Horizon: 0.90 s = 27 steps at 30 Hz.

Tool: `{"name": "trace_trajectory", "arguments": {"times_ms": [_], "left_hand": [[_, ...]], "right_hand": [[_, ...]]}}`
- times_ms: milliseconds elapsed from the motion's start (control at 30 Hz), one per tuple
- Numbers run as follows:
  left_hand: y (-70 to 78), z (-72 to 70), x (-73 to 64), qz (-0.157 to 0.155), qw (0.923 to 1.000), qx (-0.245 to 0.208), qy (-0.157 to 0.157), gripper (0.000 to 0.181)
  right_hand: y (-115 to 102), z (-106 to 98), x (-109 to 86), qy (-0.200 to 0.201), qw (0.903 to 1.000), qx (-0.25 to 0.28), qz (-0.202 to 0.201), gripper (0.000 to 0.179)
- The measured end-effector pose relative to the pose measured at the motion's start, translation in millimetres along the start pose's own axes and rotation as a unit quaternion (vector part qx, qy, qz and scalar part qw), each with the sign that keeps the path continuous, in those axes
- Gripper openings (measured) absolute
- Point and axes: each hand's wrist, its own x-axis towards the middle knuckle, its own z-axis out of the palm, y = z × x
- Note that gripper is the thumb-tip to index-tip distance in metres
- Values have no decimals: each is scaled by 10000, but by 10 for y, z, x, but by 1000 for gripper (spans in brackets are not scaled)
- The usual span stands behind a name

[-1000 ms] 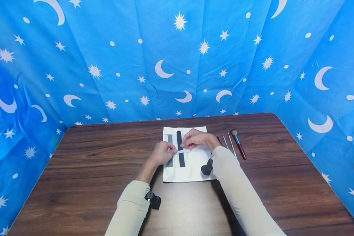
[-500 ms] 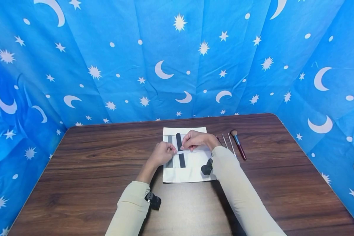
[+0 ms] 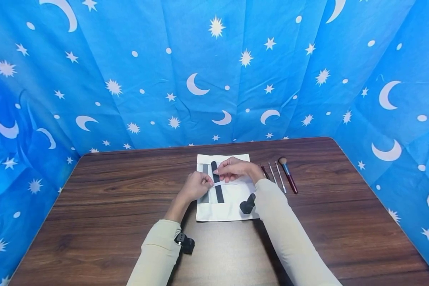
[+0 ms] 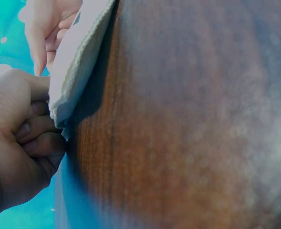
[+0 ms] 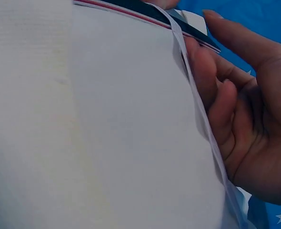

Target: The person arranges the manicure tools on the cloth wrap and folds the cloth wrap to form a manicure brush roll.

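A white fabric roll pouch lies unfolded on the table. Threaded under its white elastic band is a black nail file, its pinkish core visible along the edge in the right wrist view. To its left lies a grey nail file, partly hidden by my left hand. That hand pinches the band just left of the black file, fingers curled at the pouch's edge. My right hand is at the file's upper part, fingers loosely bent against its underside and thumb apart from it.
Right of the pouch lie a makeup brush with a dark red handle, two thin metal tools and a thin dark red stick. The wooden table ends at a blue star-and-moon curtain.
My right fingers have shifted up and left along the black nail file and spread apart. The file's top end has swung slightly left. My left hand holds its place.
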Motion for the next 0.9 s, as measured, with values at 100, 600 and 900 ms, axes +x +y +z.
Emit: {"name": "trace_trajectory", "arguments": {"times_ms": [100, 600, 900], "left_hand": [[5, -2, -5, 24, 10000, 25, 30, 12], [9, -8, -24, 65, 10000, 11, 20, 12], [17, -6, -27, 22, 10000, -20, 24, 12]], "right_hand": [[20, 36, 26, 454, 9988, 32, -174, 19], [-20, 120, 35, 1824, 9695, 1636, 25, 32], [10, 80, 52, 1545, 9770, 1468, 122, 34]]}}
